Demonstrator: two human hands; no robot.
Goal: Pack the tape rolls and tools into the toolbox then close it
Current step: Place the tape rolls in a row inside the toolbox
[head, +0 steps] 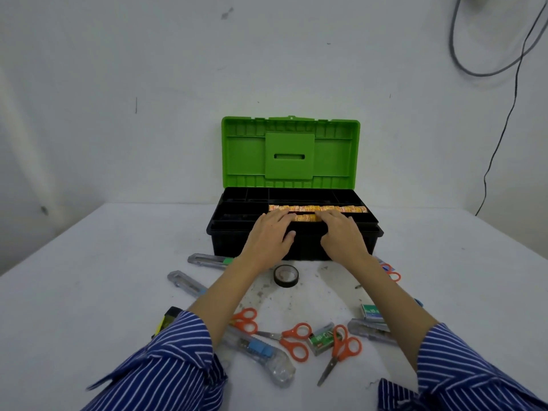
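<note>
Inside toolbox tray: tape rolls between left hand and right hand, fingers pressing.

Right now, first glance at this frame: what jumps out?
The bright green lid of the open toolbox stands upright at the table's far middle. Both hands, left hand and right hand, rest on a row of orange tape rolls in its black tray. Orange-handled scissors and clear box cutters lie scattered near the front edge.
</note>
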